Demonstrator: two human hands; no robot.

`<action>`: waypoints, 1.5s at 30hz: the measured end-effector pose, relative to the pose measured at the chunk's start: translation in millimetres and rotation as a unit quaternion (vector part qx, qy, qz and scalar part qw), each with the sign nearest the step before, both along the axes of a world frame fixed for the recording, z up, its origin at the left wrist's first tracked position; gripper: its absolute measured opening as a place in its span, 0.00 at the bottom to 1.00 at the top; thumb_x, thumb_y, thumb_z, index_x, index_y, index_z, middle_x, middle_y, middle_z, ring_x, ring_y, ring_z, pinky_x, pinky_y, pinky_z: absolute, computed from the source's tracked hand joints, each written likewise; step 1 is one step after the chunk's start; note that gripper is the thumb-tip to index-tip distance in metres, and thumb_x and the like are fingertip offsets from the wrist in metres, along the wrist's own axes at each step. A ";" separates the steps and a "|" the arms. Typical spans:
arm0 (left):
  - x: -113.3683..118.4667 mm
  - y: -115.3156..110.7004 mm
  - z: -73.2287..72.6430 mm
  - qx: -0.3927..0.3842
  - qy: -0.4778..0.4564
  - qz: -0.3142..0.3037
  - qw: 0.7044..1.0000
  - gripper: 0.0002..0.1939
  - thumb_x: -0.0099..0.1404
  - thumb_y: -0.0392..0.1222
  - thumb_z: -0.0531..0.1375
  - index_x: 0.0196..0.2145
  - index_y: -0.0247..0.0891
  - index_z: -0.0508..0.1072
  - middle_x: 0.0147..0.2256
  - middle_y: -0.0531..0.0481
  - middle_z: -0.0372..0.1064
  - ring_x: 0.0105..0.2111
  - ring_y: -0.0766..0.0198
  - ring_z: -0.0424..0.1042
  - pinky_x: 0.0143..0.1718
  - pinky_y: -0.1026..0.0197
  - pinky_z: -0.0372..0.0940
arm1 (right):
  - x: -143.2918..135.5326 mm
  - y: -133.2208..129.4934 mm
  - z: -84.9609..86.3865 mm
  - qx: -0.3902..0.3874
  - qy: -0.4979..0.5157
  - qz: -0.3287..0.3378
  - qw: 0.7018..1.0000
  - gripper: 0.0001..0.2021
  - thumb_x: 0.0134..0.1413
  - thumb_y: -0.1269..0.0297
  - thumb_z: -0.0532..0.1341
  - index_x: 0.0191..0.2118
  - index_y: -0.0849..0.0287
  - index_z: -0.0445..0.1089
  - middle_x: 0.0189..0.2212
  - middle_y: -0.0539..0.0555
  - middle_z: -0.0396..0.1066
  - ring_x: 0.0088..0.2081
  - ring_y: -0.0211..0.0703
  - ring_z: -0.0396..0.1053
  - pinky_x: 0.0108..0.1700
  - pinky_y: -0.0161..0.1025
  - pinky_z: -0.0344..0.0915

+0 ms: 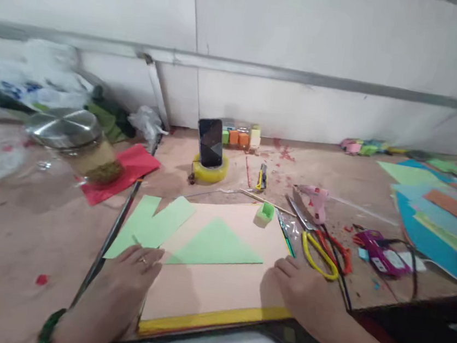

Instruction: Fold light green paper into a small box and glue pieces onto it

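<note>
A stack of peach paper with a yellow lower edge lies in front of me. On it rest a light green paper triangle and a small hollow green paper piece. My left hand is closed at the stack's left edge, fingers curled and thumb hidden. A short grey tip shows above its fingers, too blurred to name. Beyond that hand lies a notched light green sheet. My right hand is closed around the stack's right edge, near the yellow-handled scissors.
Right of the stack lie a pink glue gun, a purple device with a cable, and coloured sheets. Behind stand a phone in a yellow tape roll and a box cutter. A lidded jar stands left.
</note>
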State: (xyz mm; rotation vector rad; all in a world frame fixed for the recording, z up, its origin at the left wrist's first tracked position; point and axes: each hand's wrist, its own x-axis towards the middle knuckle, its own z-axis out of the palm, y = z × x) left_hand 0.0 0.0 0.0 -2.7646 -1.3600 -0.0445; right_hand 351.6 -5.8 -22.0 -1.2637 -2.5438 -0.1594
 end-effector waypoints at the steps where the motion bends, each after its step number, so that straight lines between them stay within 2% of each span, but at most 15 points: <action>1: 7.4 0.3 2.4 -0.003 0.003 0.000 1.000 0.21 0.54 0.22 0.50 0.39 0.34 0.77 0.46 0.40 0.74 0.45 0.52 0.71 0.50 0.47 0.63 | -5.0 0.0 5.0 0.011 0.011 0.002 1.000 0.13 0.48 0.84 0.54 0.23 0.60 0.66 0.23 0.53 0.66 0.28 0.42 0.61 0.30 0.37 0.57; 4: 32.3 1.5 8.7 -0.016 0.013 -0.022 1.000 0.22 0.58 0.24 0.50 0.46 0.37 0.74 0.47 0.42 0.73 0.44 0.52 0.71 0.47 0.48 0.65 | -24.6 1.7 13.4 0.021 0.028 0.029 0.999 0.12 0.51 0.82 0.53 0.28 0.60 0.69 0.27 0.54 0.68 0.31 0.44 0.62 0.33 0.39 0.61; 6: 50.7 2.9 11.6 -0.037 0.025 -0.059 0.997 0.26 0.59 0.26 0.51 0.55 0.40 0.67 0.48 0.42 0.71 0.43 0.53 0.71 0.43 0.51 0.66 | -41.6 5.6 10.5 0.030 0.020 0.084 0.996 0.15 0.52 0.81 0.53 0.43 0.63 0.70 0.39 0.58 0.71 0.39 0.47 0.64 0.41 0.43 0.64; 10: 73.8 6.3 16.4 -0.042 0.028 -0.107 0.993 0.19 0.63 0.29 0.51 0.51 0.33 0.69 0.42 0.40 0.72 0.40 0.53 0.70 0.41 0.53 0.66 | -62.4 14.1 -6.0 -0.035 -0.020 0.133 0.990 0.14 0.54 0.77 0.56 0.47 0.65 0.68 0.41 0.59 0.70 0.40 0.47 0.64 0.41 0.44 0.67; 15: 51.8 7.3 15.9 -0.078 0.016 -0.061 0.995 0.11 0.64 0.32 0.51 0.40 0.36 0.72 0.36 0.43 0.70 0.37 0.53 0.69 0.40 0.53 0.64 | -37.4 7.9 -13.2 -0.059 -0.041 0.075 0.995 0.09 0.50 0.82 0.58 0.34 0.62 0.70 0.34 0.57 0.70 0.34 0.46 0.64 0.34 0.42 0.68; 18: 26.6 12.5 8.7 -0.094 -0.051 -0.022 0.994 0.13 0.65 0.32 0.48 0.37 0.37 0.72 0.38 0.43 0.69 0.39 0.54 0.68 0.40 0.53 0.63 | -18.0 0.3 -10.2 -0.076 -0.006 0.032 0.997 0.14 0.49 0.85 0.54 0.36 0.61 0.69 0.37 0.57 0.71 0.36 0.45 0.66 0.36 0.41 0.69; 21: 14.4 27.4 1.7 -0.146 -0.124 0.013 0.981 0.17 0.68 0.36 0.45 0.25 0.38 0.69 0.33 0.46 0.68 0.34 0.58 0.69 0.37 0.57 0.63 | -13.1 -3.3 -8.0 -0.101 0.048 0.000 0.994 0.18 0.49 0.86 0.50 0.38 0.59 0.68 0.39 0.56 0.71 0.39 0.44 0.67 0.38 0.39 0.70; 24: 22.9 44.8 -4.2 -0.158 -0.183 0.046 0.969 0.09 0.62 0.39 0.54 0.38 0.37 0.71 0.38 0.45 0.68 0.40 0.56 0.68 0.43 0.55 0.64 | -19.7 -2.8 -8.9 -0.079 0.066 -0.036 0.994 0.16 0.49 0.85 0.50 0.35 0.59 0.68 0.36 0.56 0.71 0.37 0.45 0.67 0.35 0.38 0.68; 28: 48.9 56.1 -7.9 -0.199 -0.218 0.123 0.948 0.33 0.52 0.37 0.59 0.57 0.36 0.60 0.41 0.46 0.66 0.39 0.56 0.68 0.42 0.55 0.65 | -27.2 -1.6 -10.0 -0.055 0.055 -0.054 0.996 0.13 0.48 0.85 0.53 0.31 0.59 0.67 0.33 0.56 0.71 0.35 0.46 0.66 0.34 0.40 0.67; 31: 61.7 56.2 -1.7 -0.235 -0.198 0.162 0.938 0.34 0.51 0.37 0.59 0.57 0.35 0.59 0.37 0.48 0.66 0.37 0.56 0.68 0.40 0.56 0.64 | -26.2 -2.6 -7.1 -0.069 0.065 -0.056 0.994 0.13 0.49 0.84 0.53 0.32 0.59 0.68 0.34 0.55 0.71 0.36 0.46 0.67 0.35 0.40 0.68; 34: 65.5 55.0 6.4 -0.272 -0.161 0.189 0.930 0.26 0.52 0.38 0.58 0.51 0.36 0.65 0.31 0.52 0.66 0.32 0.58 0.69 0.36 0.57 0.64 | -24.6 -2.4 -2.3 -0.081 0.081 -0.055 0.992 0.14 0.51 0.83 0.52 0.36 0.58 0.69 0.34 0.55 0.71 0.36 0.45 0.68 0.36 0.40 0.69; 36: 65.3 55.1 6.9 -0.251 -0.165 0.186 0.935 0.23 0.52 0.38 0.58 0.47 0.37 0.67 0.35 0.49 0.68 0.37 0.56 0.70 0.40 0.55 0.64 | -25.9 -0.1 0.4 -0.078 0.094 -0.048 0.991 0.15 0.53 0.81 0.51 0.40 0.58 0.69 0.36 0.55 0.72 0.38 0.45 0.69 0.38 0.41 0.70; 39: 64.9 56.7 -1.6 -0.204 -0.207 0.144 0.946 0.31 0.49 0.36 0.60 0.53 0.37 0.63 0.49 0.43 0.65 0.51 0.50 0.64 0.51 0.51 0.61 | -32.6 6.2 1.1 -0.067 0.112 -0.054 0.990 0.15 0.56 0.77 0.54 0.48 0.59 0.66 0.42 0.58 0.72 0.43 0.47 0.69 0.42 0.43 0.71; 42: 65.4 58.1 -14.1 -0.230 -0.227 0.125 0.938 0.41 0.49 0.32 0.59 0.61 0.37 0.53 0.50 0.42 0.64 0.48 0.53 0.66 0.50 0.51 0.63 | -42.4 13.0 -3.1 -0.081 0.109 -0.093 0.986 0.17 0.54 0.72 0.60 0.51 0.59 0.64 0.42 0.59 0.71 0.43 0.50 0.69 0.41 0.45 0.71; 45: 65.1 58.8 -22.1 -0.236 -0.225 0.108 0.939 0.42 0.50 0.30 0.57 0.63 0.37 0.51 0.49 0.42 0.64 0.49 0.52 0.66 0.52 0.50 0.62 | -50.7 17.9 -7.7 -0.111 0.101 -0.144 0.978 0.16 0.51 0.68 0.64 0.47 0.57 0.66 0.38 0.56 0.71 0.40 0.50 0.70 0.39 0.45 0.70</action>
